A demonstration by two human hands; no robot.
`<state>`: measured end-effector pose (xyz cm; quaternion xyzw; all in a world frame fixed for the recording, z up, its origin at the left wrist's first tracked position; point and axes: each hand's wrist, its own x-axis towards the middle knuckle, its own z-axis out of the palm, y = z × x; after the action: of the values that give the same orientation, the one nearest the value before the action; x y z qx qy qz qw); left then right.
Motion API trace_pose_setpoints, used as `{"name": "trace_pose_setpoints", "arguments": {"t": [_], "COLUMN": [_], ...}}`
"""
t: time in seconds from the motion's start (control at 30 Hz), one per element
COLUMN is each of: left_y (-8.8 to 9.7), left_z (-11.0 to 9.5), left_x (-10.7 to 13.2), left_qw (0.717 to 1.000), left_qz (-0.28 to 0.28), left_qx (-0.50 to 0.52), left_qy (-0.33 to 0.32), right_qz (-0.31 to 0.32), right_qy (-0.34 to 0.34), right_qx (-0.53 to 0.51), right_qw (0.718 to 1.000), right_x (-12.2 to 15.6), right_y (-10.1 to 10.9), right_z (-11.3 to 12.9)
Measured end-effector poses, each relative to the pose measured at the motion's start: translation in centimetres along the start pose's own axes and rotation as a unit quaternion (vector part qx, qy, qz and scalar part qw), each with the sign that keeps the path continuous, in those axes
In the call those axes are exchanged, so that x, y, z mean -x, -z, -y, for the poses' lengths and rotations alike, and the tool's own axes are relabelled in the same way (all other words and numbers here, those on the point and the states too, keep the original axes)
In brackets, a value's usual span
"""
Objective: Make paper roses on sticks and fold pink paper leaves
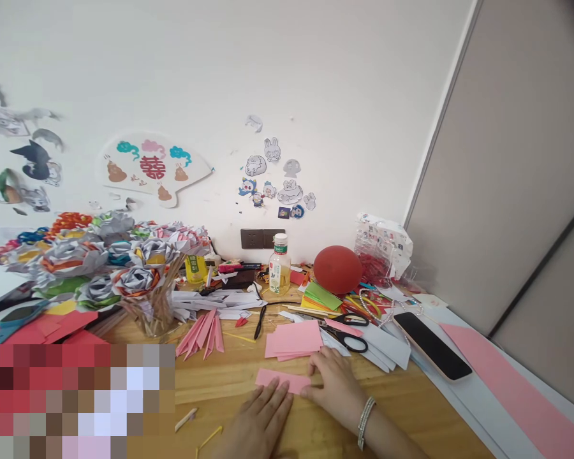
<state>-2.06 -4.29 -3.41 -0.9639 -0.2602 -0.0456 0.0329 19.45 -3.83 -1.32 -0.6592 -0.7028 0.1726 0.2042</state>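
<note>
A folded strip of pink paper (280, 379) lies on the wooden desk (411, 414) in front of me. My left hand (258, 421) rests flat with its fingers stretched onto the strip's near edge. My right hand (335, 386), with a beaded bracelet on the wrist, presses its fingers down on the strip's right end. Neither hand grips anything. A stack of pink paper sheets (294, 339) lies just behind the strip.
Black-handled scissors (347, 331), a phone (431, 344), a red balloon (337, 268) and a small bottle (280, 264) stand behind. A vase of paper flowers (138, 280) and folded pink pieces (203, 331) are at the left. A long pink sheet (511, 389) lies at the right.
</note>
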Motion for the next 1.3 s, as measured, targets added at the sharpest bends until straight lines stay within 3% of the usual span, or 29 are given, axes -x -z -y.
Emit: {"name": "trace_pose_setpoints", "arguments": {"t": [0.27,0.43,0.53,0.7,0.83,1.0,1.13,1.3], "left_y": [-2.7,-2.4,-1.6,-0.5,0.4,1.2,1.6,2.8], "left_z": [0.9,1.0,0.6,0.1,-0.1,-0.6,-0.3,0.6], "left_x": [-0.3,-0.1,0.2,0.1,-0.2,-0.3,-0.2,-0.7], "left_qw": [0.997,0.997,0.997,0.981,0.975,0.977,0.972,0.981], "left_qz": [0.031,0.041,0.001,-0.142,-0.203,-0.203,-0.221,-0.138], "left_qx": [0.001,-0.014,-0.033,-0.059,-0.03,0.042,0.066,0.134], "left_qy": [0.066,0.066,0.074,0.116,0.083,0.056,0.05,0.03], "right_qz": [0.034,0.01,0.008,0.013,0.023,0.069,0.058,0.084], "right_qy": [0.002,0.016,0.044,0.132,0.219,0.262,0.305,0.317], "right_qx": [-0.016,-0.028,-0.059,-0.114,-0.129,-0.1,-0.118,-0.12], "right_qw": [0.999,0.999,0.997,0.984,0.967,0.957,0.943,0.937], "right_x": [-0.3,-0.6,-0.6,-0.2,0.4,0.8,0.5,-0.1], "right_y": [0.9,0.4,0.4,0.5,0.1,0.9,1.7,0.8], "right_z": [-0.1,-0.4,-0.3,0.7,1.1,0.9,0.5,-0.1]}}
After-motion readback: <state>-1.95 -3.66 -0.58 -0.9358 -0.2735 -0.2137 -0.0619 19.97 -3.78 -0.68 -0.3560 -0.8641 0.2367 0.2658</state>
